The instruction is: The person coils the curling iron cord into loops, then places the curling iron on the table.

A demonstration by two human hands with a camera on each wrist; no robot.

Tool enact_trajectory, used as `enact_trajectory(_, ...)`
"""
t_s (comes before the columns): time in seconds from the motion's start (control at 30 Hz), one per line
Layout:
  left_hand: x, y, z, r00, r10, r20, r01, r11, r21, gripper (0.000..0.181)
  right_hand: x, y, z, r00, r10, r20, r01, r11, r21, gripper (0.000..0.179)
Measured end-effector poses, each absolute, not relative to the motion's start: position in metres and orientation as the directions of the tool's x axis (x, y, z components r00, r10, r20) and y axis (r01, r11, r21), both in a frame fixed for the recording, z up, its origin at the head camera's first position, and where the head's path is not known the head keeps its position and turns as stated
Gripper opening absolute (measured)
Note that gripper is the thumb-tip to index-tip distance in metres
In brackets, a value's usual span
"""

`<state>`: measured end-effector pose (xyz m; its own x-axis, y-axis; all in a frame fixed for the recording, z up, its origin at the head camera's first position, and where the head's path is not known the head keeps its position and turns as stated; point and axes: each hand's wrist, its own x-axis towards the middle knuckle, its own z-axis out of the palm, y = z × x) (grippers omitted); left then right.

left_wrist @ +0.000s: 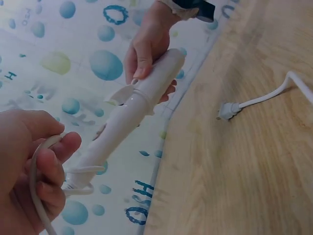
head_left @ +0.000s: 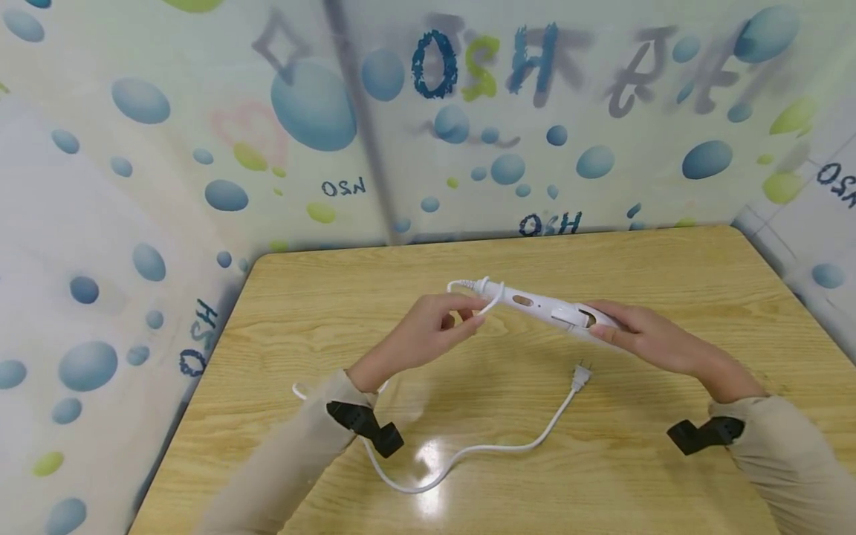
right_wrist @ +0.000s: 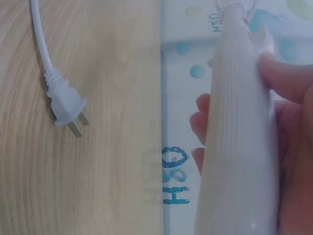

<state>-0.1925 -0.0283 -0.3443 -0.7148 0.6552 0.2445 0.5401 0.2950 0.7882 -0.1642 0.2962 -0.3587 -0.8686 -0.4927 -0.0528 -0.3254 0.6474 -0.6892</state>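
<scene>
A white curling iron (head_left: 545,307) is held up over the table, slanting down to the right in the head view. My right hand (head_left: 645,334) grips its thick end, with the thumb beside the small lever (left_wrist: 120,94). In the right wrist view, fingers wrap behind the ribbed barrel (right_wrist: 234,127). My left hand (head_left: 438,327) pinches the white power cord (left_wrist: 35,188) between thumb and index finger, close to the thin tail end. A turn of the cord loops around that end. The rest of the cord trails under the left forearm to a two-pin plug (head_left: 581,376) on the table.
The wood-grain table (head_left: 321,297) lies under both hands. Behind it stands a wall (head_left: 414,148) covered with blue and green bubble prints, and another wall (head_left: 87,312) runs along the left side. Both wrists wear black straps with cameras (head_left: 366,425).
</scene>
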Motion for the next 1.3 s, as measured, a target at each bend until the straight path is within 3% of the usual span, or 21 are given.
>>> enact_trajectory(0.17,-0.187,-0.028,-0.363,-0.745,0.643,0.176,0.42,0.247,0.873,0.038,-0.164,0.3,-0.354,-0.884,-0.466,-0.021,-0.325,0.647,-0.69,0.047)
enact_trajectory(0.4,-0.195,-0.029,-0.387,-0.73,0.648,0.22,0.439,0.197,0.877,0.032,-0.159,0.301,-0.35,-0.878,-0.477,0.052,-0.36,0.584,-0.728,0.043)
enact_trajectory(0.67,-0.213,-0.027,-0.403,-0.626,0.741,0.241,0.417,0.058,0.907,0.026,-0.148,0.297,-0.346,-0.818,-0.564,0.118,-0.427,0.455,-0.782,0.038)
enact_trajectory(0.83,-0.224,-0.031,-0.405,-0.636,0.756,0.158,0.297,0.05,0.954,0.017,-0.143,0.293,-0.34,-0.778,-0.615,0.13,-0.456,0.41,-0.79,0.038)
enact_trajectory(0.97,-0.237,-0.038,-0.407,-0.636,0.76,0.137,0.284,0.065,0.957,0.01,-0.14,0.291,-0.338,-0.717,-0.684,0.135,-0.49,0.356,-0.796,0.038)
enact_trajectory(1.17,-0.249,-0.041,-0.395,-0.541,0.839,0.058,0.272,0.108,0.956,0.01,-0.137,0.286,-0.339,-0.665,-0.743,0.079,-0.466,0.329,-0.821,0.04)
enact_trajectory(1.3,-0.255,-0.041,-0.387,-0.455,0.889,0.058,0.372,0.13,0.919,0.015,-0.137,0.284,-0.341,-0.644,-0.764,0.04,-0.43,0.317,-0.845,0.041)
